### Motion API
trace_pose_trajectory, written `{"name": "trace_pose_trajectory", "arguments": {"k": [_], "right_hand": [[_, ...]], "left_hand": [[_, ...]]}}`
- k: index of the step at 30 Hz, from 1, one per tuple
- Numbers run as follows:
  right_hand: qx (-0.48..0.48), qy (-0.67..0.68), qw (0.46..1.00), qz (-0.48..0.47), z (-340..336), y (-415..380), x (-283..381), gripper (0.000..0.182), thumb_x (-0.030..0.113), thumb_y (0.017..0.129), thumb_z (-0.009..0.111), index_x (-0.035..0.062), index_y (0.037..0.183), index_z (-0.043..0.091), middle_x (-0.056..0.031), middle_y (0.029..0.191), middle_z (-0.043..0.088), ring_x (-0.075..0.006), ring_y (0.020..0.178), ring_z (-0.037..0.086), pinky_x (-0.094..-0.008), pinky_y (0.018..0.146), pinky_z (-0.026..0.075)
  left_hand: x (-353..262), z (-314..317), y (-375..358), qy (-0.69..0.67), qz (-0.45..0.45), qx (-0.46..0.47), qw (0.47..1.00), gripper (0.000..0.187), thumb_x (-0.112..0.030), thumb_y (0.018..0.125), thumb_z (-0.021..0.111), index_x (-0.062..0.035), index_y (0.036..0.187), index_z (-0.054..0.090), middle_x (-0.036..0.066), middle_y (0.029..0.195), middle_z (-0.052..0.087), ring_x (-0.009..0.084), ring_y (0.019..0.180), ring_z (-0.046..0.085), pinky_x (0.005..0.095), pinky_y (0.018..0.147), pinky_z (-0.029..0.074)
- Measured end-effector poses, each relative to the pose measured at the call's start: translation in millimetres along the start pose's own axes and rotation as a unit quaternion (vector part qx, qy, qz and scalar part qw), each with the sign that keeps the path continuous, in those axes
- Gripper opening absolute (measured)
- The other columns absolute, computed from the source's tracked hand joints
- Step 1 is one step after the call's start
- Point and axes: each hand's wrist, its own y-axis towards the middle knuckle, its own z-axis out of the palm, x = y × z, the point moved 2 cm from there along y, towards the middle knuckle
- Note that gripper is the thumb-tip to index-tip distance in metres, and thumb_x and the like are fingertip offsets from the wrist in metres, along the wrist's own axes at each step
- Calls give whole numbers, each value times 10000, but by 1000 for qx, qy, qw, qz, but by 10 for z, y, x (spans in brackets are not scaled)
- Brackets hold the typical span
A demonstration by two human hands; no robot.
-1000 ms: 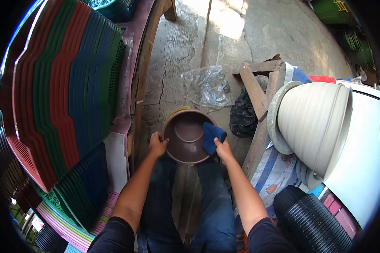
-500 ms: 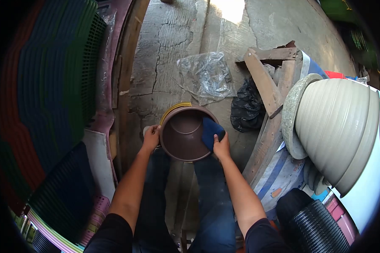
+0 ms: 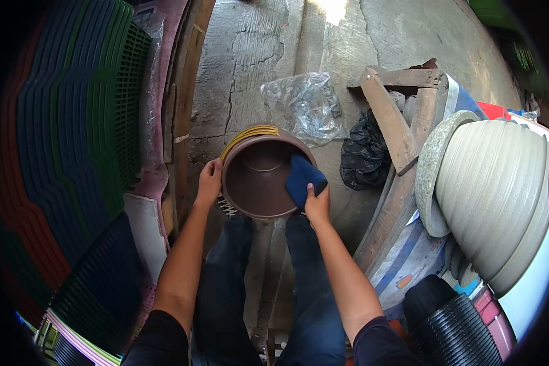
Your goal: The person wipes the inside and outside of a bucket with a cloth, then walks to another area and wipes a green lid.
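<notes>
— Where is the left hand [image 3: 210, 181]?

— Against the outer left wall of the brown plastic pot [image 3: 259, 178], just under its rim. The fingers lie spread and curved along the wall — a loose cupping hold, not a tight fist.

— And the right hand [image 3: 317, 205]?

— At the pot's right rim, closed on a blue cloth [image 3: 303, 178]. The thumb and fingers pinch the cloth's lower edge while the rest of it drapes over the rim and lies against the inner wall.

— Where does the pot sit?

— Just in front of the person's knees, its mouth tipped toward the camera, above the cracked concrete floor [image 3: 250, 67]. A yellow rim [image 3: 245, 135] peeks out behind its upper left edge.

— What lies around it?

— A crumpled clear plastic bag [image 3: 305, 107] just beyond it, a black bag [image 3: 366, 155] to the right, near a big ribbed grey pot [image 3: 500, 195] lying on its side.
</notes>
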Motion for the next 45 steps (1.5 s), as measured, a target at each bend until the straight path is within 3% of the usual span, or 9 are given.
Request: {"name": "trace_pose_trajectory", "arguments": {"k": [13,17,20,24,27,31,36,41,45], "right_hand": [[-7,-19,1000,22,-40,127,230,472,229,975,584,-10,1347,420,-267,1256,586,-412,1187,563,-440,992,431],[18,7,998,52,18,51,456,453,172,989,571,18,1389,424,-199,1331,568,-308,1245,543,-378,1042,403],[51,32,998,24,83,39,460,490,234,983,568,24,1384,380,-262,1328,543,-402,1246,526,-420,1023,407],[62,37,997,32,50,-108,591,481,220,989,564,31,1386,368,-239,1327,540,-366,1247,524,-397,1031,398],[86,110,990,6,-152,-156,627,447,208,995,560,36,1369,386,-195,1303,552,-317,1223,533,-372,1029,395],[89,154,984,-6,-550,-348,724,439,201,993,569,44,1369,405,-149,1291,563,-265,1206,535,-354,1027,392],[147,125,981,7,-1236,-815,1303,530,207,972,595,47,1425,373,-186,1389,501,-306,1288,481,-386,1085,349],[16,-264,914,-308,-1946,-1780,2387,782,136,857,665,48,1519,258,-265,1550,266,-445,1407,296,-475,1166,240],[143,-183,877,-421,-2024,-2425,2755,791,69,806,640,-10,1501,272,-273,1528,309,-428,1402,331,-444,1171,274]], "left_hand": [[-232,142,-293,44,77,-82,993,378,-386,1003,572,-13,944,565,28,833,590,104,794,531,268,741,452],[-402,47,-318,143,55,-103,983,312,-289,922,697,-17,966,550,33,853,586,117,793,534,279,744,454],[-439,-65,-265,149,51,-113,981,257,-182,887,714,-23,990,540,43,879,593,138,808,556,297,757,460],[-569,-139,-344,113,19,-114,987,238,-84,883,672,-23,1071,540,55,917,602,173,866,596,315,823,474],[-585,-47,-519,67,120,-164,977,295,-68,885,663,-16,1149,541,56,933,603,180,903,603,310,882,470],[-1129,-72,-987,47,-22,-36,998,365,-72,865,695,22,1187,551,127,1056,647,228,1003,626,346,934,478],[-1711,-199,-1611,-8,-35,24,999,455,-60,852,706,28,1264,536,130,1141,653,225,1057,625,346,945,478],[-2467,-275,-2427,-96,8,37,995,478,-12,833,675,30,1286,526,130,1163,649,217,1080,623,344,955,480],[-3067,-298,-3154,-99,94,38,990,473,17,798,636,28,1259,529,103,1120,643,206,1029,627,328,924,491]]}}
